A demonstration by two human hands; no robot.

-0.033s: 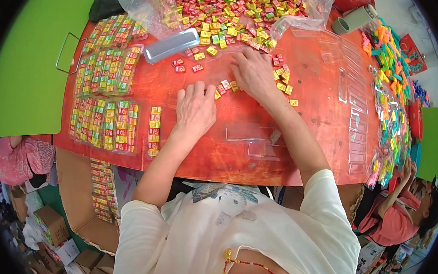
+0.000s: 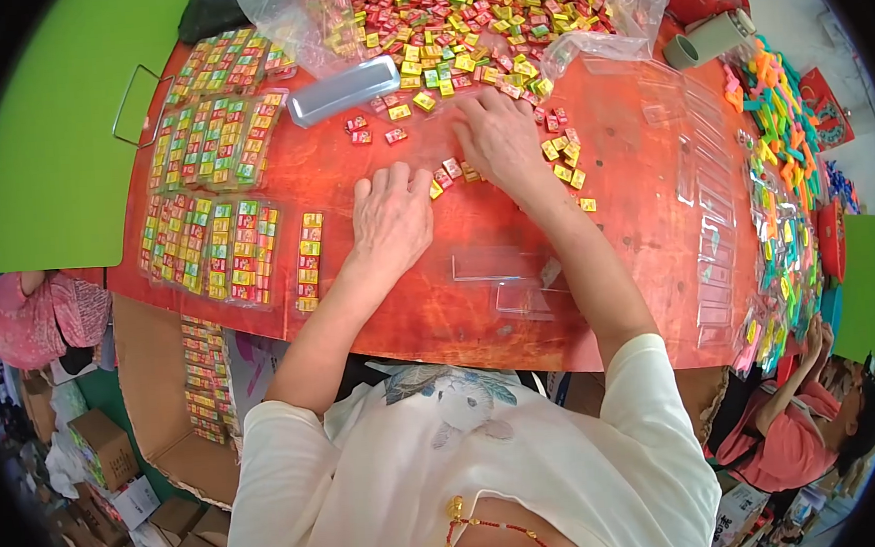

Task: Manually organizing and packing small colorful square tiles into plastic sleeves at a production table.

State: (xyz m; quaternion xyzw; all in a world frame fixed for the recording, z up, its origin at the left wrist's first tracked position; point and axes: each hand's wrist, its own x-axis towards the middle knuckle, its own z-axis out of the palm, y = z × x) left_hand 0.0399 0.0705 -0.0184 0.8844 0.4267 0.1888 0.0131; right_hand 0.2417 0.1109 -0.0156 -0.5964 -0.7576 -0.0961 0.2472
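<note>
My left hand [image 2: 392, 216] rests on the red table with its fingers curled under, beside a few small red and yellow box-shaped pieces [image 2: 443, 181]. Whatever it may hold is hidden. My right hand [image 2: 502, 141] reaches to the near edge of a big heap of such pieces [image 2: 482, 20], fingers bent down and closed; their tips and anything in them are out of sight. More loose pieces [image 2: 563, 156] lie right of it. A few red ones [image 2: 395, 136] sit between my left hand and a shiny, long, rounded tray [image 2: 343, 92].
Filled clear trays [image 2: 211, 249] stand in rows at the left, with one single filled strip [image 2: 309, 262] beside them. Clear plastic trays [image 2: 497, 264] lie near the front edge and at the right [image 2: 714, 257]. Colourful toys [image 2: 776, 112] and a co-worker [image 2: 793, 432] are at far right.
My right hand has shifted slightly left and up toward the heap. My left hand stays in nearly the same place.
</note>
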